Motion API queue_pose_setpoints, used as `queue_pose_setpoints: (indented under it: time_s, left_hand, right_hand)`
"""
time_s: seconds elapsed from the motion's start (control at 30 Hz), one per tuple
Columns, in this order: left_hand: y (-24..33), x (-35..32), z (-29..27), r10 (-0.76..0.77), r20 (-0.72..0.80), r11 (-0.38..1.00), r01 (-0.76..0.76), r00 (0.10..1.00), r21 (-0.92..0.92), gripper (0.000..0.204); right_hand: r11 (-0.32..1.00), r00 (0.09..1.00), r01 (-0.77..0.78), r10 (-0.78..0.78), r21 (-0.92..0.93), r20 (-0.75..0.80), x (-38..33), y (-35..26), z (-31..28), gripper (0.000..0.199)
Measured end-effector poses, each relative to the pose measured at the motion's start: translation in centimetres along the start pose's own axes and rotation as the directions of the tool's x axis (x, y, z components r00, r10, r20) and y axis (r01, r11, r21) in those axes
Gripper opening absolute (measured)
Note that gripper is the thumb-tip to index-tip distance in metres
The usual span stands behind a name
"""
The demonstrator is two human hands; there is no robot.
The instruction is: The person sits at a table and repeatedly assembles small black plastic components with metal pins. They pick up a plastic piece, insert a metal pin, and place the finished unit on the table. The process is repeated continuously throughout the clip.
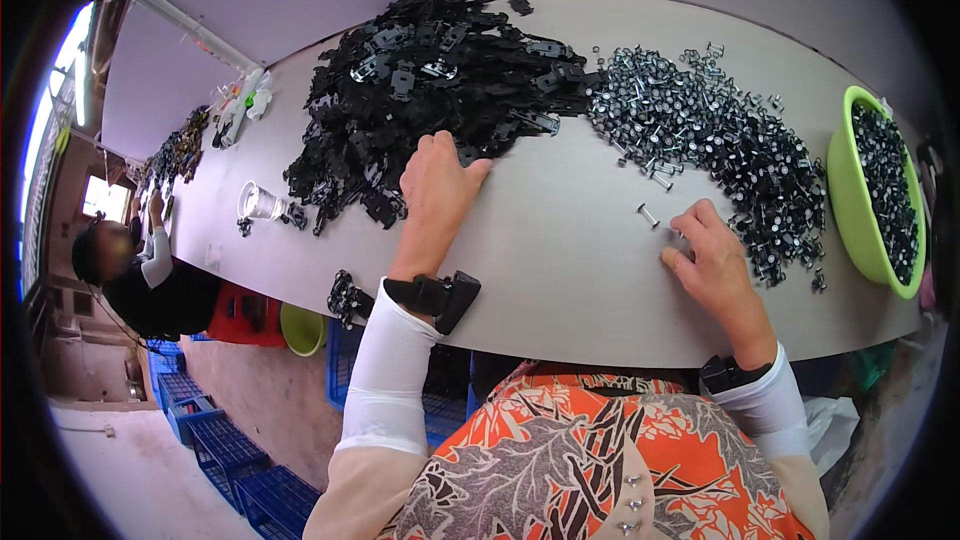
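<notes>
My left hand (440, 185) rests at the near edge of a big heap of flat black stamped parts (400, 85). Its thumb stands apart from the fingers, whose tips touch the heap; a grip on any part is not visible. Over the bare tabletop is my right hand (712, 255), fingers bent, with a gap between thumb and forefinger. Just beyond its fingertips lies a single silver headed pin (648, 215). Something small and shiny shows under the forefinger, too hidden to name. A spread heap of similar pins with dark and silver heads (690, 115) lies beyond this hand.
At the right stands a green basin (845, 190) of small dark parts. A clear plastic cup (262, 202) lies left of the black heap, and a dark cluster (345, 298) sits at the table's near edge. Another person (150, 270) works at the far left. Blue crates (225, 450) stand below.
</notes>
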State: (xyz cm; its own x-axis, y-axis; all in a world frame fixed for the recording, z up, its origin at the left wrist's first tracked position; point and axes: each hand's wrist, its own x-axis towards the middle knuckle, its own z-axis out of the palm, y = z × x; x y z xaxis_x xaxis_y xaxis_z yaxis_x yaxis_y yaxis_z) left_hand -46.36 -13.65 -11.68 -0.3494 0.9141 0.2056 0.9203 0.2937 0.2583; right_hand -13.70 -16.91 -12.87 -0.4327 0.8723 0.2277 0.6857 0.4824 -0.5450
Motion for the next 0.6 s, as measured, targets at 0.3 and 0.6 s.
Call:
queue_pose_setpoints:
  time_s: [0.3,0.6]
  left_hand:
    - [-2.1,-4.1,-0.9,0.099,-0.068,0.958,-0.114,0.993,-0.263,0.025]
    - [-0.1,-7.5,-2.1,0.42,0.022,0.823,-0.371,0.907,-0.43,0.02]
  right_hand:
    - [1.0,1.0,-0.014,0.014,-0.011,0.011,-0.4,-0.1,-0.3,0.025]
    - [0.999,0.998,0.027,-0.026,-0.026,0.056,-0.6,-0.2,-0.6,0.026]
